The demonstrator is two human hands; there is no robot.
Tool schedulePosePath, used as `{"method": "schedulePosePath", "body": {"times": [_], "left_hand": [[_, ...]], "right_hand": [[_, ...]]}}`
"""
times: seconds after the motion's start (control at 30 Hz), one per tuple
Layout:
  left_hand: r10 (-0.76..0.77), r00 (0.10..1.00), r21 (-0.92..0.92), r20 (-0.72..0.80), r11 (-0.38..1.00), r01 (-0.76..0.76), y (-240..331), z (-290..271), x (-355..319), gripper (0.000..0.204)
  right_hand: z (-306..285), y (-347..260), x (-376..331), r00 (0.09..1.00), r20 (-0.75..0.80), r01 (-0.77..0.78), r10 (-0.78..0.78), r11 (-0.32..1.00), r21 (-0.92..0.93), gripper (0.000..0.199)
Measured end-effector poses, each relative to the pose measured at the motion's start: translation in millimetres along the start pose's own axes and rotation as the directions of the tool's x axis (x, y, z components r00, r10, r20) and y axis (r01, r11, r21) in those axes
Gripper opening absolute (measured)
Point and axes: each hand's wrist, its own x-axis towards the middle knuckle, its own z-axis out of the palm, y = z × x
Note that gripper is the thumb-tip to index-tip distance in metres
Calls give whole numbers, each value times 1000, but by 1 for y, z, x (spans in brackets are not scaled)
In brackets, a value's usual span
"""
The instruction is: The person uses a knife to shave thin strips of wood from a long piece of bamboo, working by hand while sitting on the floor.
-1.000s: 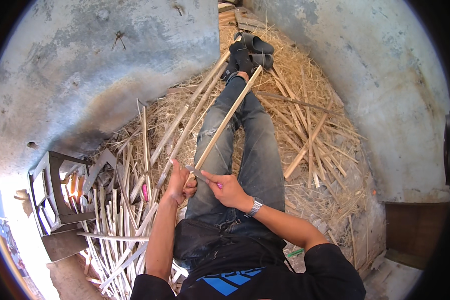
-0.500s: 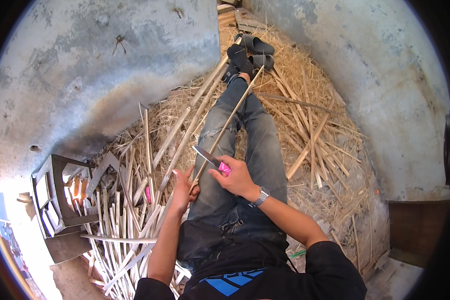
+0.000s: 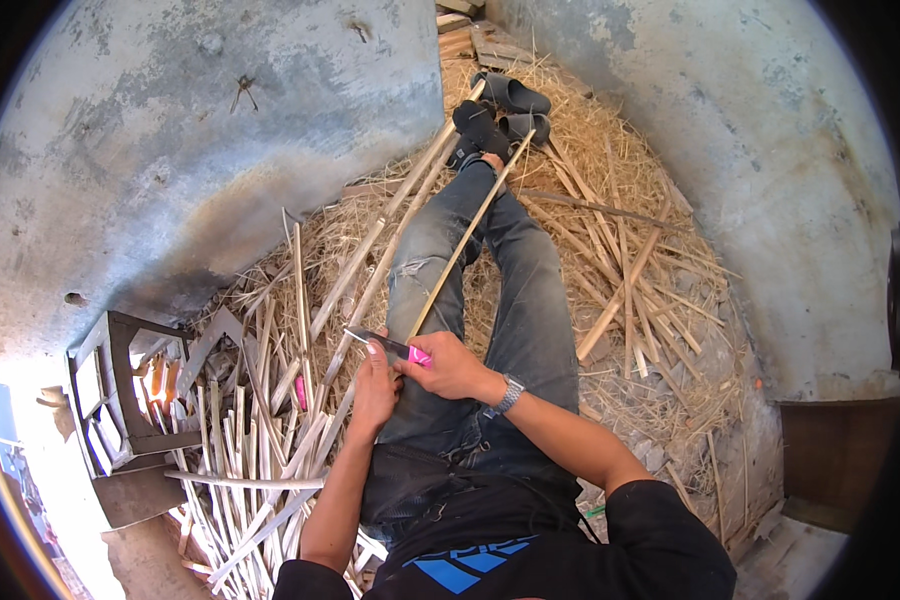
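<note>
Between grey walls [image 3: 270, 130], right hand [image 3: 450, 366] angles knife [image 3: 396, 348] leftward.

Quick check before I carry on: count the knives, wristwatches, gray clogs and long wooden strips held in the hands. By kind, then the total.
Pink-handled knife: 1
Wristwatch: 1
Gray clogs: 2
Held wooden strip: 1
Total: 5

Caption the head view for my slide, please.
Pink-handled knife in the right hand, left hand alongside, long wooden strip extending over the legs.
</note>
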Motion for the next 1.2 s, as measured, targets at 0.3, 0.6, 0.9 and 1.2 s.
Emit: {"method": "schedulePosePath", "body": {"times": [0.3,0.6,0.9,1.2], "left_hand": [[-271,948,-354,165,881,313,5,-1,8,69],[-264,896,-402,356,823,402,11,-39,8,53],[-249,905,-96,345,950,298,1,-62,-43,47],[-331,883,-7,332,935,354,-12,-76,-40,50]], "right_hand": [[-6,16,3,985,115,114,-126,988,100,21],[-47,31,-6,995,-1,-93,99,937,338,24],[-122,67,-15,770,-597,-96,224,966,239,50],[-130,77,21,770,-638,-239,5,930,-280,44]]}}
